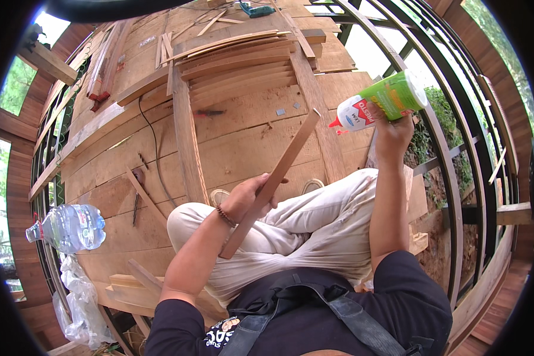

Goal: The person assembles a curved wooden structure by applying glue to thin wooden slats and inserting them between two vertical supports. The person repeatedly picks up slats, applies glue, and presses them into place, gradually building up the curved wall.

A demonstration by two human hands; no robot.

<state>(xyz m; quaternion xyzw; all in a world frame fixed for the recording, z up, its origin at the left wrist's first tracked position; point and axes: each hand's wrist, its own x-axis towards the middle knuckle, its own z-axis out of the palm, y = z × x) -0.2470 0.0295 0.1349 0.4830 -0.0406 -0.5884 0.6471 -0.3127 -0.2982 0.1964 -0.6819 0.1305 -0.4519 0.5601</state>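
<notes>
My left hand (pixel 252 199) is closed around a flat wooden slat (pixel 291 151), which slants up and to the right above my lap. Out to the right, my right hand (pixel 391 127) grips a white and green glue bottle (pixel 382 101). The bottle is tilted on its side, its red nozzle pointing left and slightly down, a short way from the slat's upper end. Nozzle and slat do not touch. Ahead of me on the planks lies a wooden louvre frame (pixel 187 136) with several slats (pixel 243 74) set across its far part.
A clear plastic water jug (pixel 77 228) lies at the left, above a crumpled plastic bag (pixel 80 302). Wood offcuts (pixel 130 291) are beside my left arm. A dark cable (pixel 151 130) crosses the planks. A teal power tool (pixel 256 10) rests far off. Metal bars (pixel 439 124) border the right.
</notes>
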